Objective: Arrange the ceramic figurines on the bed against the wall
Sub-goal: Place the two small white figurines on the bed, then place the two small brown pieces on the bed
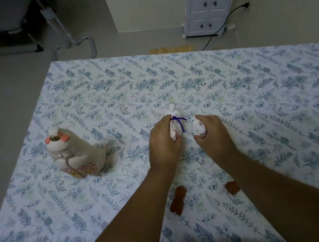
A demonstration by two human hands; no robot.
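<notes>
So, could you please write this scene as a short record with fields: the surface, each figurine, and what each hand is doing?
surface: bed with floral sheet
large figurine: doll shape, stands alone near the bed's left edge, untouched
purple-cord figurine: small, white, in the grip of the left hand
small white figurine: in the grip of the right hand
brown pieces: two, on the sheet between the forearms; what they are is unclear
background: white cabinet against the far wall

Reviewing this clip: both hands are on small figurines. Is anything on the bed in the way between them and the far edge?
Nothing visible is. The left hand grips the figurine with the purple cord and the right hand the small white figurine. Beyond them the floral sheet lies bare. The large doll figurine stands well off to the left.
</notes>
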